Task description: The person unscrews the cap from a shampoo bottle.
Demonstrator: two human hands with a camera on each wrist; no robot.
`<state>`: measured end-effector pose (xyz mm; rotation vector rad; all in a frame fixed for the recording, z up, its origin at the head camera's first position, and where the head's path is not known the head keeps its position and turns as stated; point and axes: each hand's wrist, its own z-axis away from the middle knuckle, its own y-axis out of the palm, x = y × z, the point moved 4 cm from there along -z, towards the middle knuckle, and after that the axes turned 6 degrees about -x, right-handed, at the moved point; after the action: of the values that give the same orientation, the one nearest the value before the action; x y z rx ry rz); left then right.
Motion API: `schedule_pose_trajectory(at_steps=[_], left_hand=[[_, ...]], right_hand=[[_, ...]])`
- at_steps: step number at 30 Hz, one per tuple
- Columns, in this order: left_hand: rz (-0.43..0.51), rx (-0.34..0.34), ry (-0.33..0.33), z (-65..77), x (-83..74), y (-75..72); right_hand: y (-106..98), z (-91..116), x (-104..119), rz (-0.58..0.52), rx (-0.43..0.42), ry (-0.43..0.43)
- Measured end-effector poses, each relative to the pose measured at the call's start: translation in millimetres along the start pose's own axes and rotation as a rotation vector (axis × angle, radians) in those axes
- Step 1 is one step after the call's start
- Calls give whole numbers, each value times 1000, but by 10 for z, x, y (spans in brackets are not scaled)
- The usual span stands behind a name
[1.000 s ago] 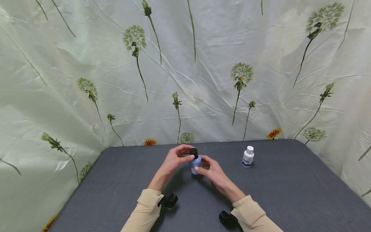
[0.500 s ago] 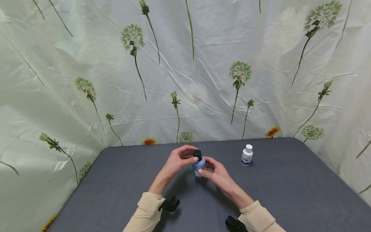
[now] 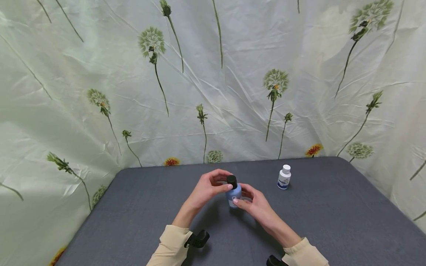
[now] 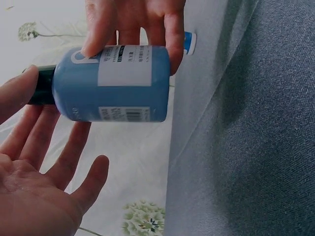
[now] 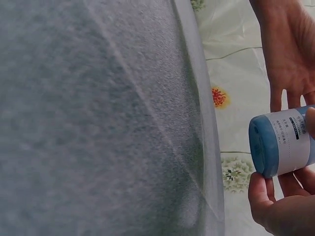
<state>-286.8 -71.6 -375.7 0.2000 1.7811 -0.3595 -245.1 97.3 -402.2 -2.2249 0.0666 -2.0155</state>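
A blue bottle (image 3: 235,193) with a pale label and a black cap (image 3: 232,180) is held near the middle of the head view. My left hand (image 3: 208,189) pinches the cap between thumb and fingers. Around the bottle's body, my right hand (image 3: 257,206) grips with its thumb over the label. The left wrist view shows the bottle (image 4: 125,101) lying sideways in the picture, its base apart from the grey cloth. Only the lower part of the bottle (image 5: 280,142) appears in the right wrist view; the cap is out of frame there.
A small white bottle (image 3: 284,177) with a blue-and-white label stands upright toward the back right of the grey-covered table (image 3: 332,207). Behind the table's back edge hangs a pale curtain (image 3: 239,92) printed with dandelions. Black wrist cameras (image 3: 198,239) sit on both wrists.
Both hands and the blue bottle have drifted to the right and slightly toward me. The left hand stays on the cap and the right on the body. The white bottle stays put.
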Motion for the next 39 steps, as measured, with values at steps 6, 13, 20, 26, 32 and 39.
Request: schedule_pose_trajectory(at_steps=[6, 13, 20, 26, 32, 39], left_hand=[[-40, 22, 0, 35, -32, 22], [-59, 33, -12, 96, -31, 25], [-94, 50, 26, 137, -72, -6], [-151, 71, 106, 157, -149, -4], [-166, 70, 108, 207, -152, -26], [-150, 64, 81, 234, -105, -89]], right_hand=[[-23, 67, -13, 20, -5, 15], [-15, 111, -42, 57, 0, 0], [3, 108, -29, 70, 40, -9], [5, 110, 40, 56, 98, -34], [-7, 138, 27, 34, 150, -57], [-14, 157, 11, 50, 172, -100]])
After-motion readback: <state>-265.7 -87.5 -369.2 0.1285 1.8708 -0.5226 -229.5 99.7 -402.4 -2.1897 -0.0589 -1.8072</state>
